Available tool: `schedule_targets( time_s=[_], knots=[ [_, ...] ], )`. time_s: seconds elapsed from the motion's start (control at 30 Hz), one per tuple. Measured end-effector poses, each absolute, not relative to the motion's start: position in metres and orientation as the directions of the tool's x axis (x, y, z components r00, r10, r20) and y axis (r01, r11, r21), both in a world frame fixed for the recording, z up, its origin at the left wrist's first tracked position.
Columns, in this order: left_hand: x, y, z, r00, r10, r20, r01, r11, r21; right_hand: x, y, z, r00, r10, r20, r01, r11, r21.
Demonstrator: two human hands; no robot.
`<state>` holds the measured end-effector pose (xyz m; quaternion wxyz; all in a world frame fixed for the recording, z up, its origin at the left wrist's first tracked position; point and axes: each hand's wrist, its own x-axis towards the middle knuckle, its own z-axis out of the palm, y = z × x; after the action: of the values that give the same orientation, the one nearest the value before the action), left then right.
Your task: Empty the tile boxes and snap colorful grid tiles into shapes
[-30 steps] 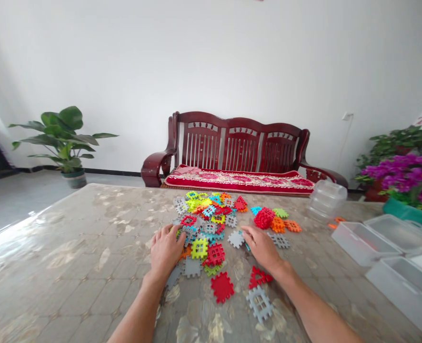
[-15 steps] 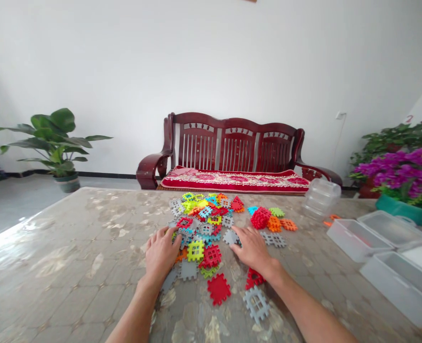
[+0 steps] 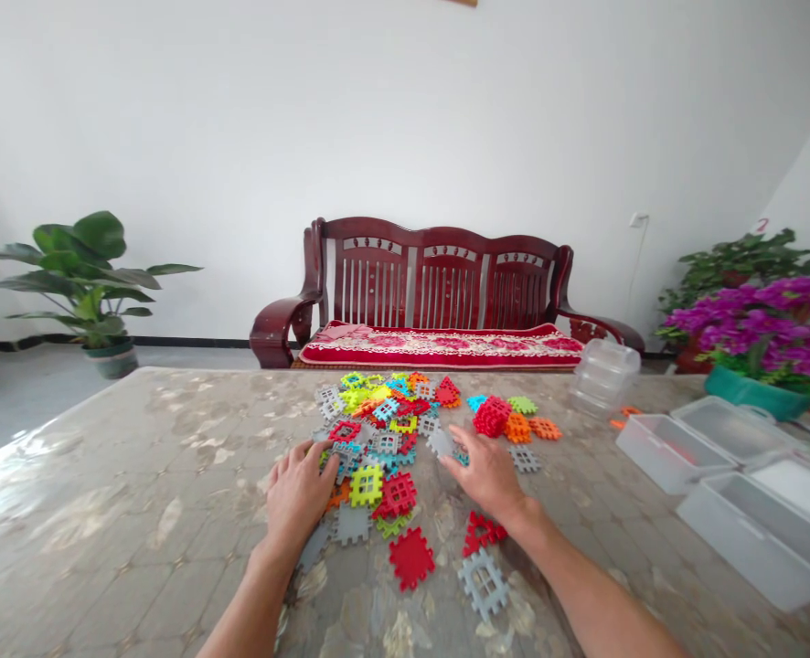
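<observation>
Currently, the loose pile of interlocking plastic tiles lies mid-table, with a clump of joined red tiles on its far right. The left hand rests cupped on the near edge of the pile, fingers curled down; any grip cannot be confirmed. The right hand is half open, its fingertips at a grey tile and a small teal piece; hold cannot be confirmed. Nearly all tiles remain spread out. Open clear plastic boxes stand to the right, contents indistinct, with a closed stack of clear boxes at the far right. The marble-patterned tabletop bears everything; a dark red wooden settee stands beyond.
</observation>
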<state>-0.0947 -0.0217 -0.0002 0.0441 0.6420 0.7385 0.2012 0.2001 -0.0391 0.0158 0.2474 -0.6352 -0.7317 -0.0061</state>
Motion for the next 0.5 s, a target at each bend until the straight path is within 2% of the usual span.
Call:
schedule_targets(
  time_s=[0.1, 0.2, 0.33, 0.5],
  knots=[
    [-0.095, -0.022, 0.000, -0.173, 0.966, 0.192, 0.929, 0.096, 0.357, 0.219, -0.040, 0.017, 0.038, 0.922, 0.386, 0.921, 0.118, -0.372],
    [-0.094, -0.022, 0.000, -0.170, 0.968, 0.186, 0.930, 0.095, 0.354, 0.243, -0.039, 0.018, 0.159, 0.906, 0.392, 0.925, 0.003, -0.381],
    [-0.095, -0.022, 0.000, -0.167, 0.968, 0.186, 0.934, 0.095, 0.344, 0.268, -0.039, 0.021, 0.238, 0.894, 0.380, 0.937, -0.108, -0.332],
    [-0.096, -0.021, -0.001, -0.160, 0.970, 0.181, 0.939, 0.093, 0.331, 0.277, -0.041, 0.026, 0.249, 0.906, 0.342, 0.957, -0.175, -0.233]
  ],
)
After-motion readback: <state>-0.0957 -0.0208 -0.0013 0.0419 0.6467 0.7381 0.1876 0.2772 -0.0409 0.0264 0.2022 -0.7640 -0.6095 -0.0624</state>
